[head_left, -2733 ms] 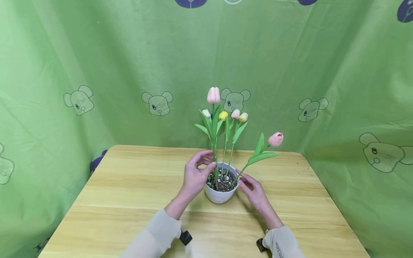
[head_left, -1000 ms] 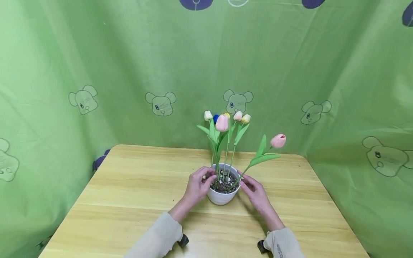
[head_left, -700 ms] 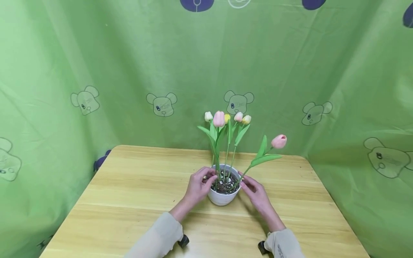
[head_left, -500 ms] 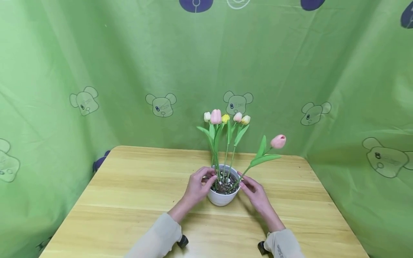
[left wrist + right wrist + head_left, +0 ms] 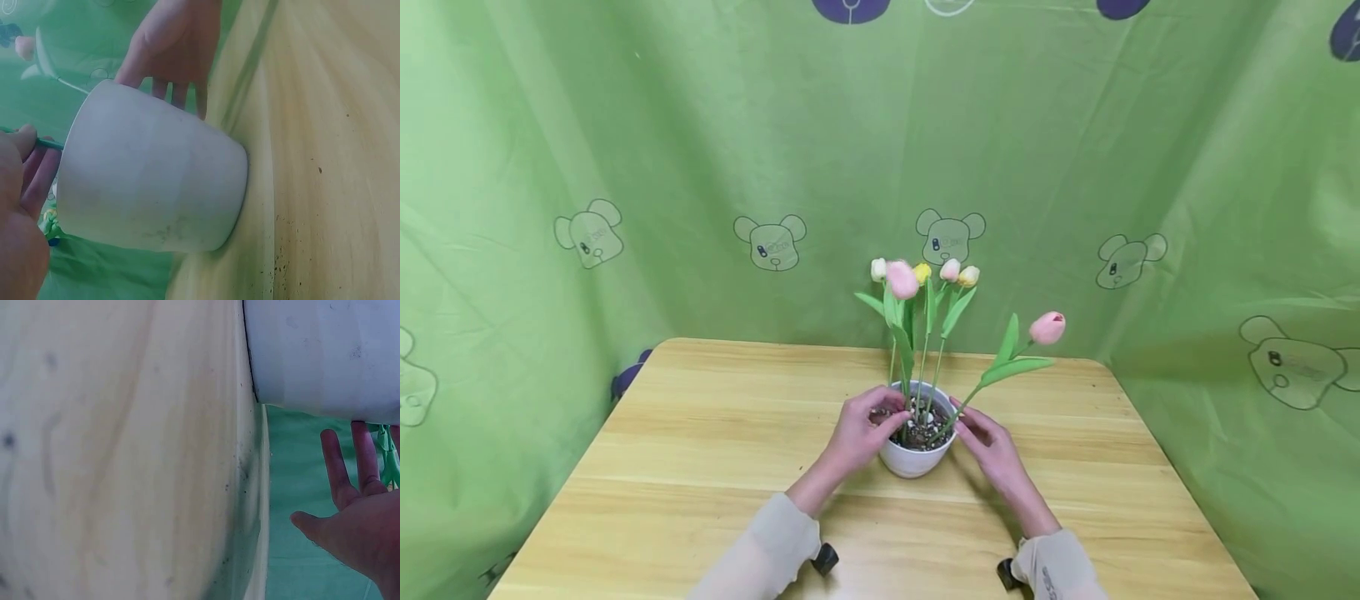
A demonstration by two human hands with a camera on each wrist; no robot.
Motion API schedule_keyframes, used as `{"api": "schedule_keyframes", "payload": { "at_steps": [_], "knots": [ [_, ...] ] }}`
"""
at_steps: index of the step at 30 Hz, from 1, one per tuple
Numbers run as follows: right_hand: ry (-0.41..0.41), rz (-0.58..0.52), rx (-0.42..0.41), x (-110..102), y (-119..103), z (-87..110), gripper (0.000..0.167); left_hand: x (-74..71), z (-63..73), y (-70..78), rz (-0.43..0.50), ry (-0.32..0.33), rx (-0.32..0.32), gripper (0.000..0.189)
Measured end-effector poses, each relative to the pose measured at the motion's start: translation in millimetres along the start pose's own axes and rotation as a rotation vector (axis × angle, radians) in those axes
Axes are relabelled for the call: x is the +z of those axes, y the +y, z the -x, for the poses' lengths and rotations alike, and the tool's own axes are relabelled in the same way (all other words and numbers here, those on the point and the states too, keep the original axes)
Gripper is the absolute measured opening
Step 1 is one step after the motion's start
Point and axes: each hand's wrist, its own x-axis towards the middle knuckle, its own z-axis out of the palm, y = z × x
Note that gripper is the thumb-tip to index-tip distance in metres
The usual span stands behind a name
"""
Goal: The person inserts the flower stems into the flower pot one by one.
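A white flower pot (image 5: 913, 464) filled with dark soil and white bits stands on the table. My left hand (image 5: 859, 429) pinches the green stem of a pink tulip (image 5: 902, 280) low down, just above the soil; the left wrist view shows the stem (image 5: 50, 144) between thumb and fingers. On the pot's right side rests my right hand (image 5: 996, 450), its fingers (image 5: 365, 450) straight and spread in the right wrist view. Another pink tulip (image 5: 1047, 327) leans far out to the right over that hand. The lower end of the pinched stem is partly hidden.
Behind, in the same pot, stand a white tulip (image 5: 878, 269), a yellow tulip (image 5: 922, 273), a pale pink one (image 5: 950, 269) and a cream one (image 5: 968, 276). A green curtain (image 5: 820, 125) encloses the wooden table (image 5: 700, 467). Soil crumbs (image 5: 281, 262) lie near the pot.
My left hand has come down with the pink tulip, whose bloom stood well above the others. The bloom swung about and now tips forward. My right hand has stayed at the pot.
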Motion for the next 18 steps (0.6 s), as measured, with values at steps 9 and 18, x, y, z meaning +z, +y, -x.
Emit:
{"api": "schedule_keyframes", "payload": {
  "at_steps": [9,18],
  "knots": [
    [0.003,0.000,-0.005,1.3,-0.9,-0.7,0.043,-0.7,1.4,-8.4,0.014,0.012,0.029,0.014],
    [-0.001,0.027,-0.030,0.9,-0.9,-0.6,0.043,-0.2,3.4,-13.3,0.009,0.032,0.046,0.011]
  ]
}}
